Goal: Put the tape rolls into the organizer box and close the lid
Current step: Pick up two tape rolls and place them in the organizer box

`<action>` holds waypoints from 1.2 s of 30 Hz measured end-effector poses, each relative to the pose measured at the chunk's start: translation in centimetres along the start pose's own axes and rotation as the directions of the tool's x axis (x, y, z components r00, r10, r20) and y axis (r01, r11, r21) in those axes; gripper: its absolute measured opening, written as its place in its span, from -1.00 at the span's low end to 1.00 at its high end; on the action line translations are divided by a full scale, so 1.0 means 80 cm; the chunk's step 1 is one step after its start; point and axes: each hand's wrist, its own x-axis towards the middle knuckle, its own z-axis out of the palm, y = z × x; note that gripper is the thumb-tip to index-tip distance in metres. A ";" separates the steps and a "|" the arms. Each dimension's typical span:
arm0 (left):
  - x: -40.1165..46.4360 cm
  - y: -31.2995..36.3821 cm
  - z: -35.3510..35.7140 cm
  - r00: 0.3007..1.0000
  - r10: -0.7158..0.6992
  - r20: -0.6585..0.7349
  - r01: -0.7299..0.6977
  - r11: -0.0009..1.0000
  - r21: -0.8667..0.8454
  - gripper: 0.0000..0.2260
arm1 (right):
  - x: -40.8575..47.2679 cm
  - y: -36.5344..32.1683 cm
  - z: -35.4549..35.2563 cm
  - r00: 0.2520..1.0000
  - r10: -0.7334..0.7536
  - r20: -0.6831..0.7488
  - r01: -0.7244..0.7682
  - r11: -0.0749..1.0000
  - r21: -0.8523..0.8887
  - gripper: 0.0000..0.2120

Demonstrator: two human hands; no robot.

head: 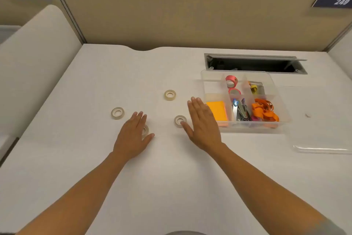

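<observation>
White desk (95, 158), our hands flat among tape rolls.
We count four pale rolls: one (145, 130) beneath our left hand (131, 135), three loose; our right hand (203, 126) is spread, empty, beside the open clear organizer box (209, 86).

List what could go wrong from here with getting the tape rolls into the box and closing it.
1. One tape roll is mostly hidden under the left hand, so it may get nudged or overlooked.
2. The organizer box already holds pink tape and orange clips; added rolls may sit proud and block the lid.
3. The clear lid is hard to see on the white desk.
</observation>
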 end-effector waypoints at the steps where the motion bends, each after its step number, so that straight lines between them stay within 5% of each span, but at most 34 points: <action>1: -0.002 -0.001 0.000 1.000 -0.015 0.007 0.015 1.000 -0.004 -0.34 | 0.003 -0.005 0.006 0.999 -0.009 0.051 0.009 1.000 0.009 -0.37; 8: -0.010 -0.003 -0.004 0.990 -0.128 0.063 0.133 0.988 -0.083 -0.41 | 0.021 -0.022 0.037 0.919 0.118 0.375 -0.138 0.990 0.026 -0.37; 14: 0.001 0.010 0.001 0.983 -0.158 0.092 0.170 0.976 -0.135 -0.47 | 0.030 -0.015 0.045 0.906 0.140 0.399 -0.164 0.986 0.026 -0.62; 17: 0.000 0.019 0.001 0.974 -0.207 0.096 0.224 0.942 -0.249 -0.48 | 0.030 -0.012 0.041 0.884 0.189 0.427 -0.250 0.964 0.093 -0.58; 25: 0.019 0.053 -0.013 0.973 -0.226 0.045 0.222 0.868 -0.444 -0.49 | 0.029 -0.004 0.002 0.947 0.255 0.193 -0.308 0.890 0.336 -0.54; 36: 0.134 0.175 -0.051 0.994 0.105 0.000 -0.095 0.902 -0.421 -0.50 | 0.007 0.071 -0.062 0.903 0.427 0.052 -0.403 0.798 0.448 -0.57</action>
